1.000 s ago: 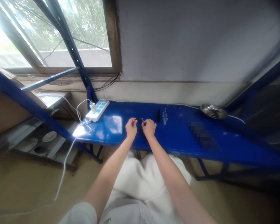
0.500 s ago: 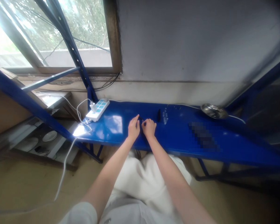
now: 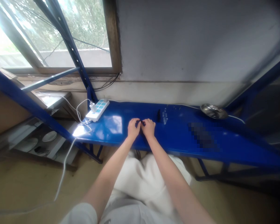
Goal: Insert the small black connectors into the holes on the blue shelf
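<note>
To the right of the power strip (image 3: 98, 110), our left hand (image 3: 133, 127) and right hand (image 3: 149, 128), about equally near, have fingertips clamped on a small dark piece (image 3: 141, 121) whose long axis seems to run crosswise between them.

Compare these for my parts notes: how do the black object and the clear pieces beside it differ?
Look: the black object is dark, while the clear pieces look see-through.
Number: the black object is one elongated item; the clear pieces are several small ones grouped loosely.
Shared: both rest on the blue table, to the right of the right hand.
</note>
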### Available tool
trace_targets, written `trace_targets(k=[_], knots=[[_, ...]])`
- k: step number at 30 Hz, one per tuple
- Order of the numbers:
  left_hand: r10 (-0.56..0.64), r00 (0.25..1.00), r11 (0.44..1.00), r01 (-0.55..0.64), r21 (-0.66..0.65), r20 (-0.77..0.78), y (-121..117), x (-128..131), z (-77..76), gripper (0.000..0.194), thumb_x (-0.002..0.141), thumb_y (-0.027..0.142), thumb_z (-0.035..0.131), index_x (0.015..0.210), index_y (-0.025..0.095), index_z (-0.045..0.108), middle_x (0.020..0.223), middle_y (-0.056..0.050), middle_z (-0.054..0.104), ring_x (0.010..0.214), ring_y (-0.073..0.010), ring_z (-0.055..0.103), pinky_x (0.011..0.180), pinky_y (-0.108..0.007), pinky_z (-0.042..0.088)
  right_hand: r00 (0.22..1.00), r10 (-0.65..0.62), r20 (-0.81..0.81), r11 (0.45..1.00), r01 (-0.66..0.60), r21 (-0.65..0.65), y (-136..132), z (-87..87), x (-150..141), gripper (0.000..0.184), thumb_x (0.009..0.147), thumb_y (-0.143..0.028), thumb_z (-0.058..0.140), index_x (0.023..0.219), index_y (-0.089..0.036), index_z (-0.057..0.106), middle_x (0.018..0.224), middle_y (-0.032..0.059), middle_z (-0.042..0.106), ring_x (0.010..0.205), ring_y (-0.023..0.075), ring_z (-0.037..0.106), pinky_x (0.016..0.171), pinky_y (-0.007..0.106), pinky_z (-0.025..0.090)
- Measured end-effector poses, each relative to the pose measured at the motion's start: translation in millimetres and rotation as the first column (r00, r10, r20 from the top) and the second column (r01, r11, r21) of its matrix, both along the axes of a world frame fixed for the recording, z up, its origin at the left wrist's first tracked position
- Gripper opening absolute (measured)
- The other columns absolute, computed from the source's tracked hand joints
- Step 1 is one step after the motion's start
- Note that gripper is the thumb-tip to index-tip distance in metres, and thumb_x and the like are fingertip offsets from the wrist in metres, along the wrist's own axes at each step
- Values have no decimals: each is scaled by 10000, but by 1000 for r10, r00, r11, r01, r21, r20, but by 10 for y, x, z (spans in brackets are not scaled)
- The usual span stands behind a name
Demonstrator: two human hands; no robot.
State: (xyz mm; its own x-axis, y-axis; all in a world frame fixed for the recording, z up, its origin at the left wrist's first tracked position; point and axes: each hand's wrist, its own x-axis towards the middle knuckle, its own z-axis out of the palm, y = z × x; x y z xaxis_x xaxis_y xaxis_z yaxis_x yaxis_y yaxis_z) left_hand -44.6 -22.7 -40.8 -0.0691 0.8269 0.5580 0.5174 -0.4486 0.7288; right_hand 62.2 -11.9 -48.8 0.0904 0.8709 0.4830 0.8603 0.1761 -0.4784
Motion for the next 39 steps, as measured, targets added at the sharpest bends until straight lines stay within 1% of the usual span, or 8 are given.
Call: trace_targets(k=[7,11,16,18,21,26,32,39], knots=[[-94,987,971,120,-204,132,231,-75,-15,147,716,269,598,810,157,612,828,-46,620,680,-119,560,679,-264,465,999,26,22,1000,-26,10,8,1,-1,207,823,-302,460,718,-172,582,768,42,589,768,177,478,705,297,256],[-203,977,937,177,-301,-59,359,-168,139,162,680,310,620,702,149,620,731,-25,601,613,-110,519,601,-239,431,1000,25,-2,999,-25,41,16,-10,7,187,815,-297,476,727,-168,580,766,36,584,760,171,478,695,290,266],[-331,911,883,208,-420,-245,515,-222,324,235,670,360,617,653,126,623,670,-16,601,590,-108,514,560,-221,396,999,39,-36,996,-36,81,16,-13,10,176,817,-268,464,754,-168,594,756,36,587,760,172,486,690,288,271],[-313,895,890,161,-426,-317,594,-243,368,227,673,344,610,639,120,623,643,-19,602,584,-113,517,553,-219,386,998,47,-51,995,-43,92,9,-5,8,172,817,-260,461,792,-169,605,757,35,593,762,173,491,697,290,275],[-184,890,913,-3,-408,-418,707,-318,406,186,680,304,592,665,122,631,640,-30,612,584,-124,525,551,-222,380,995,53,-78,994,-46,95,-9,14,4,179,816,-242,451,843,-170,612,764,36,603,767,171,500,711,294,285],[9,876,881,-235,-410,-482,776,-520,351,155,702,256,545,734,139,641,724,-60,645,637,-151,566,574,-227,399,992,65,-109,996,-58,64,-37,54,1,202,814,-219,416,820,-169,611,781,46,613,777,178,515,724,306,306],[43,855,840,-311,-445,-517,737,-592,221,168,710,249,533,788,164,655,813,-68,665,734,-171,592,632,-230,423,985,77,-152,997,-71,42,-40,57,13,200,811,-223,412,825,-174,606,798,42,615,780,177,522,742,319,330],[78,851,827,-346,-442,-519,735,-514,193,183,717,302,550,801,180,658,846,-69,672,783,-190,600,690,-255,429,985,76,-155,996,-69,48,-24,34,16,209,814,-235,403,819,-173,603,801,49,613,778,180,521,740,323,331]])
